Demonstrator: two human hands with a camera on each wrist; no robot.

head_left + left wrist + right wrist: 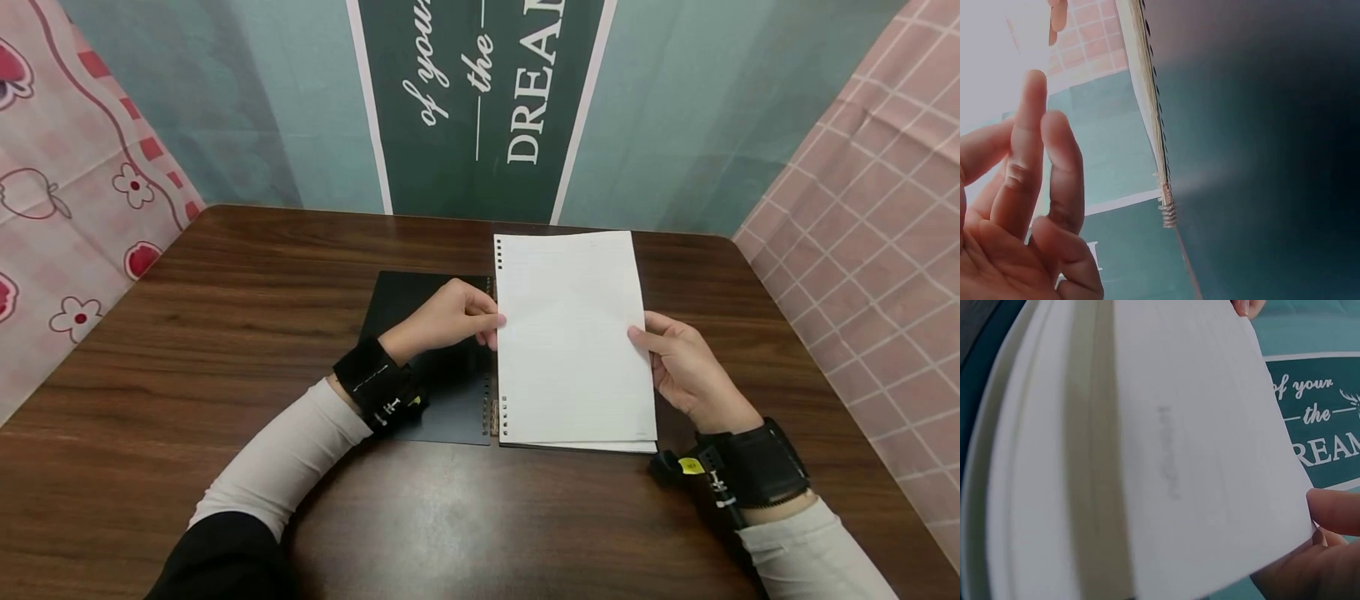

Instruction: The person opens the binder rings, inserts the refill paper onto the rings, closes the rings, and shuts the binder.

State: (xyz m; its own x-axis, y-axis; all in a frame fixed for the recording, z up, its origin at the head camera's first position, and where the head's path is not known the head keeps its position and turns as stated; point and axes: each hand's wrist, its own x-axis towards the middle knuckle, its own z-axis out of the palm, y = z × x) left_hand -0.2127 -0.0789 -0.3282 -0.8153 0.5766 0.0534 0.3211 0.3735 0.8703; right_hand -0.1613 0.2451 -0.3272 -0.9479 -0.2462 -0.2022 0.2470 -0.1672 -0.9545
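Observation:
A white loose-leaf sheet [573, 350] with punched holes along its left edge is raised over an opened ring notebook. My left hand [452, 315] pinches the sheet's left edge between thumb and fingers. On the opposite edge my right hand [688, 367] pinches it, thumb on top. The notebook's black cover [453, 412] lies flat to the left, partly under my left forearm. Metal rings [1168, 212] show at the spine in the left wrist view. Below the raised sheet, the right wrist view shows more pages [1032, 487], blurred; the sheet hides most of them from above.
The notebook lies on a brown wood-grain table [187, 350]. Behind the far edge hangs a teal cloth [315, 108] with white lettering. Pink patterned cloths border the left and right sides. Each wrist wears a black strap [753, 467].

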